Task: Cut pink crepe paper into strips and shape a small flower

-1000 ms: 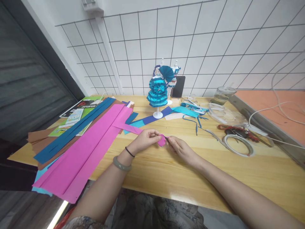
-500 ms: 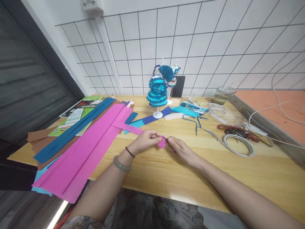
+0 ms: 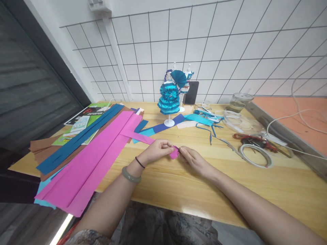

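Note:
My left hand [image 3: 157,150] and my right hand [image 3: 192,158] meet just above the wooden table [image 3: 230,183], both pinching a small folded piece of pink paper [image 3: 174,152]. A narrow pink strip [image 3: 138,137] runs from that piece back to the left, toward the big pink sheets [image 3: 99,153]. On my left wrist sit a green bangle [image 3: 130,176] and a thin black band. Fingers of both hands are closed on the paper.
Blue [image 3: 81,137] and brown paper strips lie left beside printed sheets [image 3: 81,124]. A teal paper dress on a white stand [image 3: 169,98] and a phone [image 3: 191,92] stand at the back. Tape rolls [image 3: 255,156], scissors [image 3: 251,139], a glass jar [image 3: 238,101] and cables are on the right.
Hardly anything differs: both hands stay pinched on the pink piece, with the fingers shifting slightly on it.

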Demonstrator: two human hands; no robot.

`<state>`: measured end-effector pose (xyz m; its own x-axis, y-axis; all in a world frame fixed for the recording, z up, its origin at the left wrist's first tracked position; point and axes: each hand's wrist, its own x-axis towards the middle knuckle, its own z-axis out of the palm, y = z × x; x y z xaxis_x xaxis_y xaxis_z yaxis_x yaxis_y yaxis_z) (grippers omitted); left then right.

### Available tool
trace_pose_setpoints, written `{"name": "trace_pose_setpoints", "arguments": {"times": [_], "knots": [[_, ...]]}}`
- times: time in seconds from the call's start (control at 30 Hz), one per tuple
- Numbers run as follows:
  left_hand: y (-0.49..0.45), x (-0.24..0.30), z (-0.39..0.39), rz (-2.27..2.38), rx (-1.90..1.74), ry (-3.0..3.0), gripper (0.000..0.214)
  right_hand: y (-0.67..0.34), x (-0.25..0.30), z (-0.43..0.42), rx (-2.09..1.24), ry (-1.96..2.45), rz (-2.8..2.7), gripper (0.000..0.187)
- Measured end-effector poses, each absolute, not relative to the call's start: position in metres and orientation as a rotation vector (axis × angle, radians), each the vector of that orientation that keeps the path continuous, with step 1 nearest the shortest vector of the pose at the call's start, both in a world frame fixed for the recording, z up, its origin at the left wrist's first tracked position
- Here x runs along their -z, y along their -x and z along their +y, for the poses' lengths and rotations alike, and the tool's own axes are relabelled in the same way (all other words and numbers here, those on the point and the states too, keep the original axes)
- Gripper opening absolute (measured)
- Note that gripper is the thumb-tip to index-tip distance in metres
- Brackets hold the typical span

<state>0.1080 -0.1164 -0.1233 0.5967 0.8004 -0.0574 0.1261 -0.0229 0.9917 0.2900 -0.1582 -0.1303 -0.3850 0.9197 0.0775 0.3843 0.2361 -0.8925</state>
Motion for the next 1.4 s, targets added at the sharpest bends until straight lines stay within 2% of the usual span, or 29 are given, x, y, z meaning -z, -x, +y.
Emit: {"name": "trace_pose_setpoints", "arguments": {"times": [0.73,1.4], "knots": [[-0.1117,0.1193,-0.1185,0.711,-0.678,-1.511,0.021,-0.2895,0.1308,-0.1563,-1.011,1.188,-1.858,0.044],[-0.1113,0.1158,-0.1183,0.781,-0.689,-1.49,0.027,-0.2909,0.1314,-0.1562,-1.034,1.179,-1.858,0.041]]}}
